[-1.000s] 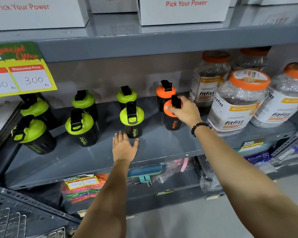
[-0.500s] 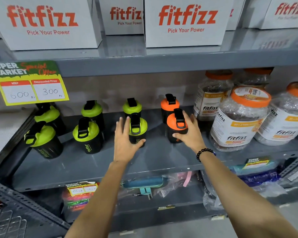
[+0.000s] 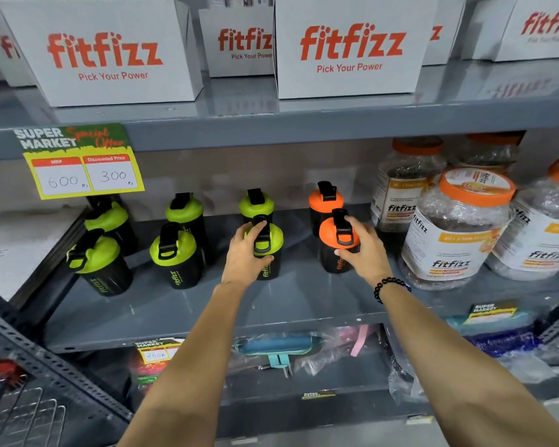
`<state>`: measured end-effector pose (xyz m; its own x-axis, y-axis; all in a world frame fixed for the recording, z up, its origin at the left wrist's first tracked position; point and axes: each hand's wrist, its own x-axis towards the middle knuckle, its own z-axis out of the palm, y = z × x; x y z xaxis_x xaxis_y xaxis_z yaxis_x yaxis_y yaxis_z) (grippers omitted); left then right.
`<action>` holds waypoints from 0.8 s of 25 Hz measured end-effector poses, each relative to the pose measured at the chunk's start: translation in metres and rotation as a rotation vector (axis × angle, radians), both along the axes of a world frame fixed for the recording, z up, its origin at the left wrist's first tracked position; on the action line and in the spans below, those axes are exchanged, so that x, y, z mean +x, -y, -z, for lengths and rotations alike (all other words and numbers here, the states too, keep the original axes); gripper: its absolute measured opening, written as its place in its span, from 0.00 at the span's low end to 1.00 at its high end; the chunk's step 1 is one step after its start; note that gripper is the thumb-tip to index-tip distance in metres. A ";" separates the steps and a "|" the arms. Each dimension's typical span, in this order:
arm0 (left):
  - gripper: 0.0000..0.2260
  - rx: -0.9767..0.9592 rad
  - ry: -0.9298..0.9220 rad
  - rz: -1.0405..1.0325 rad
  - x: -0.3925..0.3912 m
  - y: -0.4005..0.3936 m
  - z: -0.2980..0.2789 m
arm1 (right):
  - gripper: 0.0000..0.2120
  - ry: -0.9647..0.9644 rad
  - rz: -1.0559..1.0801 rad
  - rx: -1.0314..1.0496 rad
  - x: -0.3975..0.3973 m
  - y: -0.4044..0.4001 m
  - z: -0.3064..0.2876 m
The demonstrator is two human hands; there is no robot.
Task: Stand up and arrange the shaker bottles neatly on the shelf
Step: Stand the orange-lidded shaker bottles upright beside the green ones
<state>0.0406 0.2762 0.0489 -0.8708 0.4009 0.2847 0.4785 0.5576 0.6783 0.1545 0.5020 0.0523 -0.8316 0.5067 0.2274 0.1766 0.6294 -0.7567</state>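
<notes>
Several black shaker bottles stand upright in two rows on the grey middle shelf (image 3: 175, 311). My left hand (image 3: 244, 256) grips the front green-lidded shaker (image 3: 270, 243) around its lid and body. My right hand (image 3: 363, 250) holds the front orange-lidded shaker (image 3: 331, 233) from the right side. Behind these stand another green-lidded shaker (image 3: 256, 203) and an orange-lidded shaker (image 3: 325, 200). Further left are two pairs of green-lidded shakers, among them one at the front (image 3: 175, 253) and one at the far left front (image 3: 97, 262).
Big clear fitfizz jars with orange lids (image 3: 455, 230) crowd the shelf's right part. White fitfizz boxes (image 3: 349, 50) sit on the shelf above. A yellow price sign (image 3: 84, 166) hangs at the left. Bagged goods (image 3: 271, 350) lie on the lower shelf. A wire basket (image 3: 20, 414) is bottom left.
My left hand rose off the shelf surface and closed on the front green-lidded shaker. My right hand stayed on the front orange-lidded shaker. The view tilted upward.
</notes>
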 end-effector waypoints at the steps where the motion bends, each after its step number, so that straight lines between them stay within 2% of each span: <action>1: 0.35 -0.001 -0.003 -0.004 0.001 0.000 0.000 | 0.36 0.000 -0.002 0.004 0.002 0.001 0.001; 20: 0.35 0.009 0.005 -0.018 0.015 0.008 0.001 | 0.37 0.021 -0.020 -0.020 0.016 0.009 0.001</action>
